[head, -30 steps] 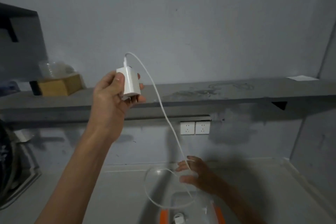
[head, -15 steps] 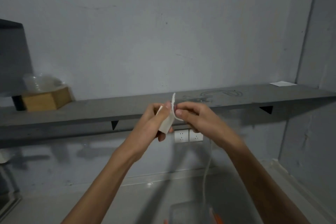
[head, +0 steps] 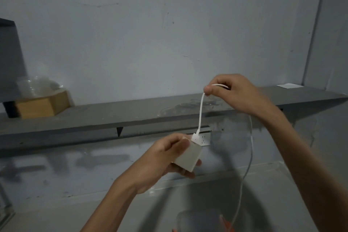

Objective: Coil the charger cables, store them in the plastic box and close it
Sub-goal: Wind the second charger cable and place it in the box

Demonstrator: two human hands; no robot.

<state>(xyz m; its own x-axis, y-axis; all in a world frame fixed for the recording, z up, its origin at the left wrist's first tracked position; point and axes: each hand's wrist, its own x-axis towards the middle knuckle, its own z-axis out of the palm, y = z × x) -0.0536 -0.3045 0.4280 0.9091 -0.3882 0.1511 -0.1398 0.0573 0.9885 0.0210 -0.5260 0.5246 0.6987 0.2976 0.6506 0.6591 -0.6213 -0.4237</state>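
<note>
My left hand (head: 165,160) grips a white charger block (head: 188,158) in front of my chest. A white cable (head: 200,113) rises from the block's top to my right hand (head: 237,96), which pinches it between thumb and fingers, then loops over that hand. The cable's long tail hangs down behind my right forearm to the bottom of the view. There, the clear plastic box (head: 197,220) with an orange clip lies on the counter, only partly visible and blurred.
A grey wall shelf (head: 113,117) runs across at hand height, carrying a wooden hexagonal box (head: 41,105) with clear plastic on top at left and a white paper (head: 290,86) at right. A white wall socket (head: 204,140) sits behind the charger. Grey counter (head: 56,216) below.
My hands have drawn apart: the right hand rose up and right, pulling a stretch of cable taut above the charger block, while the left hand dropped lower with the block.
</note>
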